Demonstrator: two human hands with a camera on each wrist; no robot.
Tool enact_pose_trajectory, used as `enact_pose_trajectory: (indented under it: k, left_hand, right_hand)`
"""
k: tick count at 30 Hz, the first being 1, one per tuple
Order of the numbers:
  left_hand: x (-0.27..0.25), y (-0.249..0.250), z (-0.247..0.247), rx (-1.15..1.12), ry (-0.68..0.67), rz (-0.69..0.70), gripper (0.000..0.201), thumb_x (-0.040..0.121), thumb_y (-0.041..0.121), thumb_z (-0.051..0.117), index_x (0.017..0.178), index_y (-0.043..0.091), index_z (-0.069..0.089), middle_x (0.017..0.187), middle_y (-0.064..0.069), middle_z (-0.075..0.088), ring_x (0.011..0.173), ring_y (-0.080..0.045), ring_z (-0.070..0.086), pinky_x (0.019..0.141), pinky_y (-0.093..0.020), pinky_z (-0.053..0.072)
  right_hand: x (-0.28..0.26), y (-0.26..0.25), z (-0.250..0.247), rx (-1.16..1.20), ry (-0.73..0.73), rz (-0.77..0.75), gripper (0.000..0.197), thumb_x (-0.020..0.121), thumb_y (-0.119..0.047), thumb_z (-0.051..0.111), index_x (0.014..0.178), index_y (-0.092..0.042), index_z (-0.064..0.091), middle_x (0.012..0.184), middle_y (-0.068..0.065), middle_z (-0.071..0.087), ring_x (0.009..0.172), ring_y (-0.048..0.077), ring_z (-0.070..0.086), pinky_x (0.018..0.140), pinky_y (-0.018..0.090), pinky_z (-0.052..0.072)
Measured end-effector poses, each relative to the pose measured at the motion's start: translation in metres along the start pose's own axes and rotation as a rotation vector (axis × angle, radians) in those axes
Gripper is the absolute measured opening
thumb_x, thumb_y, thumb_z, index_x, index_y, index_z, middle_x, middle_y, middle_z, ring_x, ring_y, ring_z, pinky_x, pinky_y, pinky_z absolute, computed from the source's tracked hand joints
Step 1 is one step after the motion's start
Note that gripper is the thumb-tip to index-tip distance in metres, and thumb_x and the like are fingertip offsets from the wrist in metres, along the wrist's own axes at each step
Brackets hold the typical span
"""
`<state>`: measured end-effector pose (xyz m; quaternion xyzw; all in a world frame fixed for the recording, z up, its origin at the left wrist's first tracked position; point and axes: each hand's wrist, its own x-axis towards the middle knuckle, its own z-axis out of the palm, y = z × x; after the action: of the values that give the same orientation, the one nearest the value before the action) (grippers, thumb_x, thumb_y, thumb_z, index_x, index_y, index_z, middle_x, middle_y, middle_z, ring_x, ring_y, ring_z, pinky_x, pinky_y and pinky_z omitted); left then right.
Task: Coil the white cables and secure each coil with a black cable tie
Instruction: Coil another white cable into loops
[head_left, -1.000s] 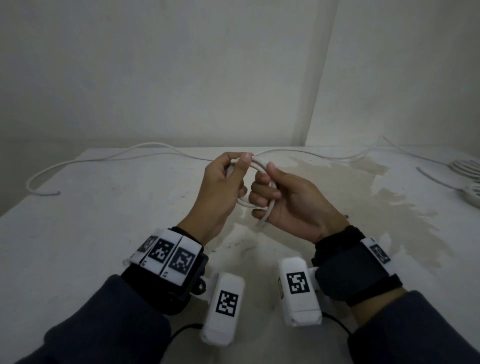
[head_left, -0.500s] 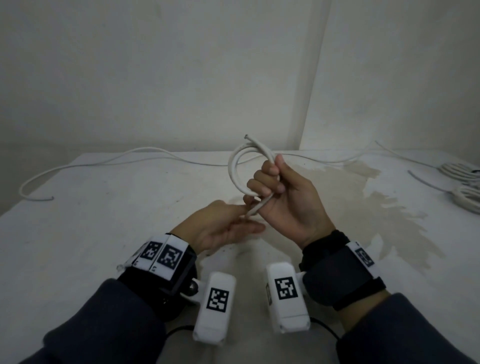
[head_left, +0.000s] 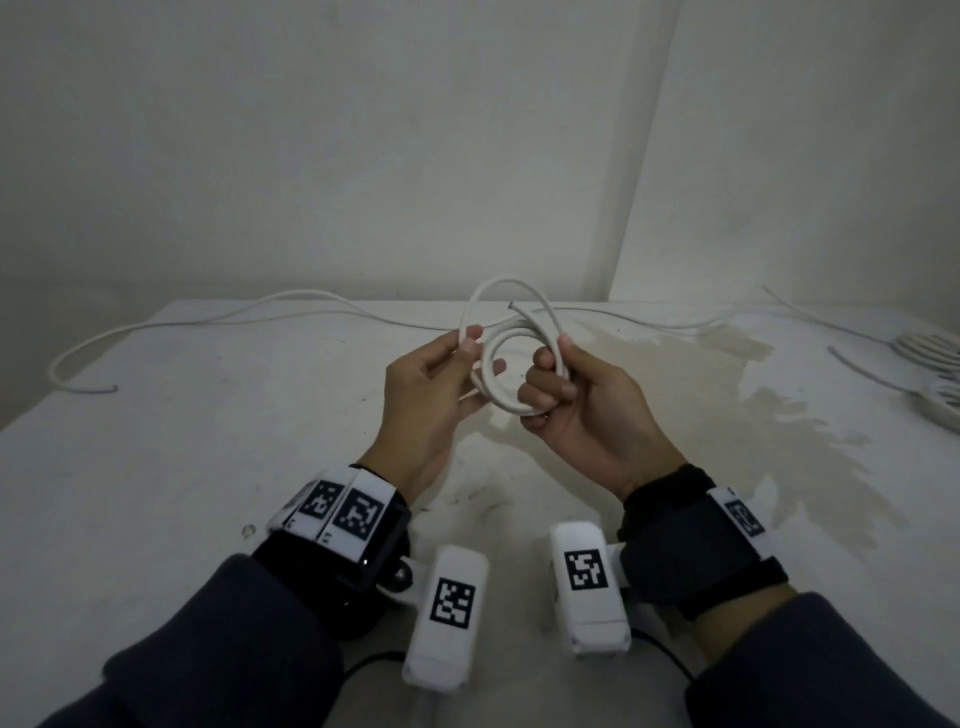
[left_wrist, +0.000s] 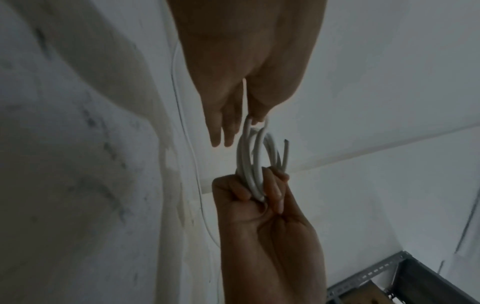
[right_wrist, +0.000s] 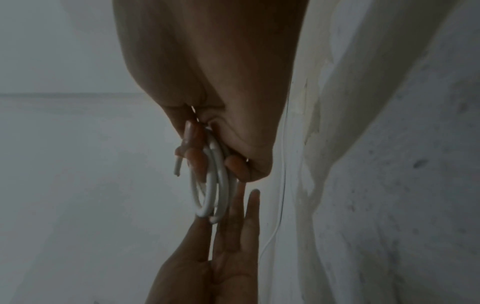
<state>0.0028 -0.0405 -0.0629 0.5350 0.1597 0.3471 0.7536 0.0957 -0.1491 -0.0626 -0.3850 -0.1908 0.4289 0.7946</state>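
A white cable (head_left: 496, 395) is wound into a small coil held above the white table (head_left: 208, 441). My right hand (head_left: 550, 374) grips the coil's right side, fingers curled round the strands. My left hand (head_left: 470, 340) pinches a fresh loop of the same cable between thumb and forefinger at the coil's upper left, the other fingers straight. The cut end (head_left: 511, 306) sticks up from the coil. In the left wrist view the coil (left_wrist: 249, 156) hangs between both hands; in the right wrist view the coil (right_wrist: 210, 195) shows edge-on. The rest of the cable (head_left: 218, 317) trails across the table. No black tie shows.
Other white cable coils (head_left: 930, 348) lie at the table's right edge. A brownish stain (head_left: 727, 415) spreads over the right half of the table. Walls meet in a corner behind. A grey metal shelf frame (left_wrist: 389, 273) appears in the left wrist view.
My left hand let go of the coil, dropped toward the table, then rose again holding cable and brought a new loop up to the coil. My right hand kept its grip.
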Motion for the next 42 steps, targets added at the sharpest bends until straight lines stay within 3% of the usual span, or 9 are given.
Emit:
enact_pose_trajectory:
  k: [5,11,19,24,30,33,36,40,42]
  left_hand:
    - [0.0,0.004,0.0,-0.107,-0.153,-0.13,0.022,0.097,0.009,0.048,0.109,0.006,0.067,0.082,-0.006,0.07,0.063,-0.01,0.06,0.064,-0.023,0.054]
    - [0.004,0.008,0.001,-0.011,-0.235,-0.132,0.027,0.098,0.004,0.036,0.11,0.003,0.06,0.059,-0.001,0.041,0.044,-0.009,0.036,0.047,-0.021,0.039]
    - [0.002,0.008,0.0,0.217,-0.185,-0.017,0.026,0.096,0.027,0.054,0.105,0.006,0.068,0.052,0.009,0.031,0.045,-0.008,0.028,0.045,-0.02,0.033]
    - [0.006,0.01,-0.003,0.354,-0.04,0.084,0.022,0.094,0.024,0.059,0.097,0.009,0.074,0.042,0.014,0.038,0.043,-0.006,0.029,0.042,-0.018,0.029]
    - [0.005,0.017,-0.002,0.596,-0.169,0.17,0.022,0.092,0.017,0.06,0.086,0.001,0.072,0.036,0.016,0.042,0.034,-0.001,0.037,0.042,-0.012,0.028]
    - [0.005,0.018,-0.002,0.638,-0.207,0.188,0.023,0.092,0.016,0.059,0.085,-0.002,0.072,0.039,0.016,0.045,0.035,0.0,0.039,0.041,-0.009,0.028]
    - [0.008,0.016,-0.008,0.646,-0.181,0.178,0.027,0.092,0.023,0.062,0.082,-0.001,0.072,0.04,0.013,0.042,0.035,-0.003,0.033,0.042,-0.013,0.027]
    - [0.009,0.015,-0.008,0.618,-0.108,0.243,0.032,0.09,0.028,0.065,0.083,-0.003,0.07,0.056,-0.007,0.053,0.053,-0.008,0.044,0.057,-0.024,0.036]
    - [0.009,0.015,-0.005,0.545,-0.054,0.216,0.034,0.09,0.029,0.064,0.084,-0.005,0.068,0.049,0.005,0.041,0.047,-0.006,0.035,0.052,-0.024,0.032]
  right_hand:
    - [-0.003,-0.004,0.001,-0.098,-0.011,0.024,0.039,0.101,-0.032,0.034,0.072,-0.012,0.05,0.048,-0.005,0.028,0.045,0.011,0.035,0.045,0.022,0.035]
    - [-0.004,0.002,0.005,-0.171,0.008,-0.03,0.016,0.103,-0.022,0.033,0.091,-0.023,0.044,0.048,-0.004,0.03,0.045,0.013,0.033,0.047,0.024,0.029]
    - [-0.007,0.007,0.013,-0.289,-0.017,-0.009,0.021,0.103,-0.023,0.034,0.082,-0.022,0.032,0.048,-0.004,0.032,0.047,0.014,0.036,0.051,0.026,0.03]
    - [-0.008,0.004,0.013,-0.686,0.096,-0.168,0.013,0.098,-0.026,0.051,0.101,-0.027,0.039,0.074,0.01,0.066,0.068,0.019,0.062,0.059,0.026,0.048]
    - [-0.008,-0.011,-0.014,-1.064,0.119,-0.412,0.017,0.093,-0.03,0.062,0.109,-0.028,0.068,0.057,-0.016,0.053,0.056,0.007,0.035,0.054,0.013,0.033]
    - [-0.007,-0.012,-0.015,-1.088,0.135,-0.506,0.011,0.091,-0.025,0.065,0.09,-0.026,0.076,0.056,-0.017,0.049,0.059,0.005,0.034,0.059,0.017,0.03]
    - [-0.007,-0.016,-0.014,-1.067,0.145,-0.49,0.008,0.085,-0.028,0.071,0.082,-0.03,0.077,0.066,0.019,0.061,0.064,0.015,0.046,0.064,0.028,0.037]
    - [-0.01,-0.015,-0.007,-0.944,0.16,-0.386,0.014,0.087,-0.02,0.068,0.076,-0.016,0.075,0.047,-0.006,0.052,0.044,0.009,0.041,0.046,0.018,0.037]
    - [-0.01,-0.011,-0.003,-0.874,0.123,-0.317,0.013,0.089,-0.017,0.067,0.081,-0.01,0.075,0.05,-0.004,0.052,0.044,0.01,0.045,0.045,0.019,0.042]
